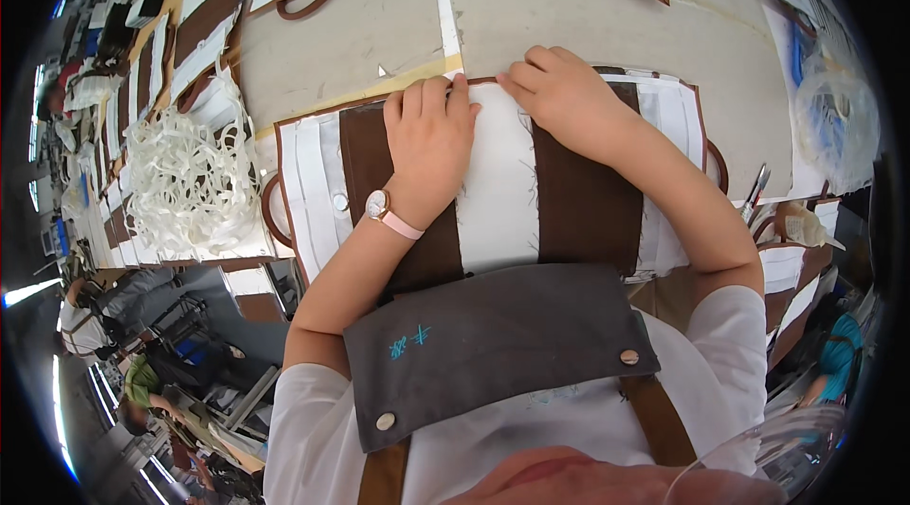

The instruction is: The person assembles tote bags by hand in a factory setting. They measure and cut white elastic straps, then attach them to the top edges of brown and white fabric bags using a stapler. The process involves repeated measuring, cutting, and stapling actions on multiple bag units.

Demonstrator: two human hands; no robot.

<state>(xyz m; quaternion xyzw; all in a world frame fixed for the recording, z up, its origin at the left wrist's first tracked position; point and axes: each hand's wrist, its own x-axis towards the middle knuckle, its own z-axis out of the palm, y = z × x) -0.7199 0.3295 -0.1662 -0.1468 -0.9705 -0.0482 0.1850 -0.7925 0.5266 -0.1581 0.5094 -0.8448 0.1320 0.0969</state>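
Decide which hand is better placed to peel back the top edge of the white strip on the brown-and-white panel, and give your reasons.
Probably the right hand: its fingertips sit at the top edge of the white strip. The left hand lies flat, pressing the brown-and-white panel down, so it suits holding.

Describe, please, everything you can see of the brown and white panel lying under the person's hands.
The brown and white panel lies flat on the worktable, a fabric-like piece with broad dark brown and white stripes and thin brown edging. Brown loop handles show at its sides. The left hand and right hand press on its far edge; both forearms cross it, and a grey apron covers its near edge.
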